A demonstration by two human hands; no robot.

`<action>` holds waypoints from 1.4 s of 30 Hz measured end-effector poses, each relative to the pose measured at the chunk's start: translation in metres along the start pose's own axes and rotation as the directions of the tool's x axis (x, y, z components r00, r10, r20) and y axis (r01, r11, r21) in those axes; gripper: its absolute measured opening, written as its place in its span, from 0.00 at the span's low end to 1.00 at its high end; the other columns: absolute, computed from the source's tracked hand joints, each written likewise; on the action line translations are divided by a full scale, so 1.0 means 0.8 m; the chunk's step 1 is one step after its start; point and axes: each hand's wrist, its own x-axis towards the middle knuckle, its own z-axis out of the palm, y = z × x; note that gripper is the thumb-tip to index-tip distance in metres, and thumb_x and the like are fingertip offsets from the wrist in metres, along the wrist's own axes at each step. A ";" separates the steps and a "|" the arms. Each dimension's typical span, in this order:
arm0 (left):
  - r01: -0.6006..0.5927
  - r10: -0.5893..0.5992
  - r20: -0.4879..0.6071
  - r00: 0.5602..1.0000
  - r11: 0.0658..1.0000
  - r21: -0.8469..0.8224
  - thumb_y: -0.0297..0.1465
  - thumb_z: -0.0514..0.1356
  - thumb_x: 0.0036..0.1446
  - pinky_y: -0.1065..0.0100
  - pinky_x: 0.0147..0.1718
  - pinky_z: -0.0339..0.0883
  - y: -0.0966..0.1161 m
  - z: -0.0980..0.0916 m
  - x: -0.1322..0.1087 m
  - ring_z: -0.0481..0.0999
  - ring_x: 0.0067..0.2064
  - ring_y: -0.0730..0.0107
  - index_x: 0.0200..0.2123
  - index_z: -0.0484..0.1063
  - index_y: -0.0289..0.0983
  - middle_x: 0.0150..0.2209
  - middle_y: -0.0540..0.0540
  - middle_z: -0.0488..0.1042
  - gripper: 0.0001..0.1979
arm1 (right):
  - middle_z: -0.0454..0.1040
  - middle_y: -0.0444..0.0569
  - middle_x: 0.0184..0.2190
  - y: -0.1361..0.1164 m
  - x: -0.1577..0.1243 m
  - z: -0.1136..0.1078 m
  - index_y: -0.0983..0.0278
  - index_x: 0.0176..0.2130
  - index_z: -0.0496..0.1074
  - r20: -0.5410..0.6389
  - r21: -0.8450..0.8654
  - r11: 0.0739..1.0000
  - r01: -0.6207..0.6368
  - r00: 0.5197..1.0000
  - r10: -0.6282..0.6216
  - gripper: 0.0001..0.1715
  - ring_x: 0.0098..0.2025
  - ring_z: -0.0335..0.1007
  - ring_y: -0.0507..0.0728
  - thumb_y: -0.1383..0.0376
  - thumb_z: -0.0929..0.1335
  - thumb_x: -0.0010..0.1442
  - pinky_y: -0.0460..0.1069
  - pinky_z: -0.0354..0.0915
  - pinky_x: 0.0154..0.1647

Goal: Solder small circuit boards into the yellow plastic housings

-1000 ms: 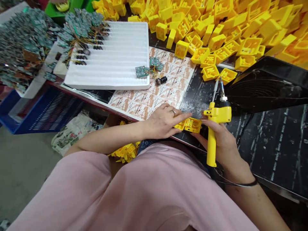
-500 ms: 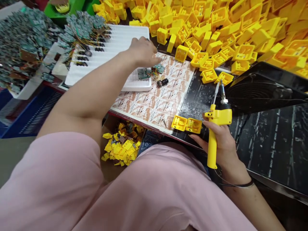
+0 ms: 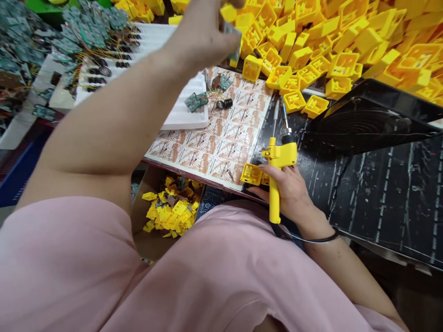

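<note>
My right hand [image 3: 294, 193] is wrapped around a yellow soldering gun [image 3: 284, 154], its metal tip and thin feed tube pointing away from me over the black bench. A yellow plastic case [image 3: 251, 174] lies at the bench edge, partly hidden behind that hand. My left hand [image 3: 211, 39] is stretched to the near side of a heap of yellow cases [image 3: 270, 34]. Its fingers are bent around something greyish, with a yellow piece at the fingertips; blur and the frame's top hide what it is. Below it, small green circuit boards [image 3: 196, 101] with wires and black round parts [image 3: 224, 104] lie by a white ridged tray [image 3: 187, 121].
Many circuit boards [image 3: 20, 37] are piled at the left. A black dish-like holder [image 3: 367, 120] stands on the right of the bench [image 3: 387, 193]. Printed sheets [image 3: 200, 157] cover the middle. Below the edge, a carton [image 3: 152, 180] holds yellow scraps.
My left hand has gone up and farther away, from above the tray to the yellow heap. My right hand and the soldering gun have shifted left, now covering part of the case.
</note>
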 end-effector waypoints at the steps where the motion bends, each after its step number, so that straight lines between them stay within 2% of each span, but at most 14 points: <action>1: 0.001 0.002 0.030 1.000 0.996 -0.092 0.22 0.53 0.61 0.52 0.48 0.71 -0.008 0.014 -0.011 0.79 0.46 0.63 0.66 0.59 0.23 0.55 0.37 0.72 0.30 | 0.74 0.46 0.37 -0.001 0.001 0.003 0.56 0.59 0.62 0.006 -0.002 1.000 0.005 1.000 -0.005 0.25 0.39 0.75 0.59 0.58 0.71 0.66 0.58 0.72 0.47; 2: 0.021 -0.012 0.064 0.998 0.990 -0.142 0.22 0.55 0.61 0.58 0.43 0.73 -0.017 0.029 -0.024 0.77 0.38 0.73 0.63 0.66 0.25 0.53 0.38 0.74 0.26 | 0.75 0.46 0.37 -0.001 0.002 0.005 0.56 0.59 0.62 0.005 -0.003 1.000 0.006 1.000 -0.006 0.24 0.38 0.75 0.59 0.60 0.70 0.66 0.57 0.72 0.45; 4: 0.097 -0.075 0.197 0.978 0.990 -0.103 0.25 0.57 0.62 0.63 0.37 0.73 -0.032 0.059 -0.059 0.73 0.31 0.77 0.55 0.75 0.29 0.44 0.40 0.79 0.19 | 0.75 0.46 0.38 0.001 0.001 0.007 0.56 0.59 0.62 -0.006 -0.005 1.000 0.010 1.000 -0.010 0.25 0.39 0.75 0.58 0.62 0.70 0.66 0.55 0.73 0.41; 8: 0.006 -0.068 0.200 0.977 0.956 0.295 0.34 0.57 0.62 0.53 0.42 0.69 -0.055 0.099 -0.135 0.77 0.37 0.59 0.46 0.81 0.35 0.33 0.42 0.80 0.16 | 0.76 0.48 0.41 0.005 0.000 0.006 0.56 0.61 0.60 -0.025 0.005 1.000 0.015 1.000 -0.015 0.30 0.40 0.76 0.60 0.62 0.72 0.64 0.54 0.74 0.40; 12: -0.158 0.119 0.110 0.987 0.860 0.485 0.43 0.51 0.66 0.47 0.50 0.63 -0.068 0.103 -0.177 0.74 0.52 0.47 0.42 0.82 0.39 0.47 0.38 0.80 0.22 | 0.76 0.48 0.41 0.007 -0.001 0.007 0.57 0.62 0.59 -0.051 0.024 1.000 0.019 0.999 -0.018 0.31 0.39 0.76 0.60 0.62 0.72 0.64 0.54 0.74 0.39; 14: -0.197 0.176 0.089 0.980 0.864 0.463 0.44 0.51 0.66 0.49 0.51 0.62 -0.069 0.102 -0.180 0.72 0.55 0.48 0.46 0.80 0.40 0.53 0.39 0.77 0.22 | 0.76 0.47 0.41 0.006 -0.001 0.006 0.56 0.62 0.58 -0.057 0.029 0.999 0.020 0.998 -0.019 0.32 0.40 0.76 0.60 0.62 0.72 0.64 0.54 0.74 0.40; 17: -0.199 0.172 0.101 0.980 0.879 0.434 0.45 0.54 0.63 0.49 0.51 0.61 -0.062 0.105 -0.171 0.70 0.54 0.46 0.49 0.77 0.38 0.51 0.38 0.77 0.21 | 0.77 0.47 0.42 0.005 -0.002 0.004 0.55 0.63 0.57 -0.045 0.044 0.999 0.015 0.999 -0.013 0.36 0.42 0.77 0.61 0.60 0.73 0.63 0.56 0.74 0.44; 21: -0.119 0.069 0.123 0.990 0.877 0.466 0.46 0.60 0.57 0.46 0.53 0.61 -0.049 0.118 -0.156 0.70 0.53 0.43 0.41 0.78 0.36 0.45 0.36 0.77 0.20 | 0.77 0.48 0.44 0.004 -0.003 0.002 0.55 0.65 0.56 -0.031 0.051 0.999 -0.003 1.000 0.004 0.39 0.44 0.76 0.62 0.58 0.74 0.62 0.57 0.74 0.46; 24: -0.127 0.037 0.219 0.975 0.903 0.411 0.38 0.58 0.57 0.49 0.49 0.63 -0.046 0.122 -0.151 0.72 0.51 0.46 0.35 0.78 0.36 0.42 0.38 0.78 0.13 | 0.77 0.48 0.43 0.004 -0.004 0.004 0.55 0.66 0.57 -0.016 0.053 0.999 0.000 1.000 0.001 0.37 0.43 0.76 0.62 0.61 0.72 0.64 0.56 0.74 0.44; 28: -0.139 0.084 0.280 0.956 0.973 0.185 0.35 0.55 0.58 0.55 0.46 0.65 -0.052 0.118 -0.152 0.75 0.45 0.56 0.33 0.76 0.36 0.38 0.41 0.79 0.11 | 0.76 0.50 0.43 0.005 -0.006 0.008 0.56 0.64 0.58 -0.038 0.045 0.999 -0.009 0.999 0.010 0.34 0.42 0.76 0.61 0.61 0.71 0.64 0.54 0.73 0.40; 32: -0.056 0.095 0.229 0.969 0.984 -0.171 0.37 0.56 0.58 0.67 0.37 0.67 -0.056 0.117 -0.158 0.75 0.34 0.70 0.34 0.73 0.36 0.33 0.47 0.78 0.11 | 0.77 0.51 0.43 0.005 -0.004 0.013 0.57 0.63 0.60 -0.081 0.035 0.999 -0.015 0.997 0.018 0.31 0.42 0.77 0.60 0.62 0.71 0.65 0.54 0.74 0.42; 37: -0.034 0.094 0.206 0.974 0.960 -0.279 0.36 0.57 0.56 0.70 0.35 0.68 -0.050 0.123 -0.161 0.76 0.33 0.72 0.39 0.75 0.35 0.33 0.48 0.79 0.13 | 0.79 0.51 0.43 0.001 0.004 0.009 0.58 0.60 0.64 -0.142 0.020 1.000 -0.017 0.990 0.020 0.31 0.45 0.78 0.62 0.58 0.74 0.62 0.58 0.74 0.49; 39: -0.040 0.112 0.235 0.965 0.956 -0.289 0.36 0.57 0.57 0.69 0.37 0.70 -0.047 0.123 -0.161 0.78 0.36 0.70 0.42 0.77 0.35 0.36 0.46 0.81 0.15 | 0.80 0.48 0.41 -0.001 0.004 -0.002 0.56 0.56 0.68 -0.225 0.024 0.998 -0.058 0.972 0.062 0.26 0.42 0.79 0.61 0.60 0.75 0.60 0.57 0.75 0.47; 42: -0.057 0.132 0.262 0.956 0.960 -0.273 0.35 0.57 0.58 0.68 0.41 0.71 -0.045 0.122 -0.160 0.80 0.38 0.69 0.38 0.79 0.36 0.36 0.46 0.83 0.13 | 0.80 0.42 0.31 -0.005 -0.004 -0.031 0.55 0.49 0.74 -0.336 0.070 0.997 -0.034 0.940 0.056 0.17 0.29 0.76 0.54 0.63 0.75 0.60 0.49 0.74 0.34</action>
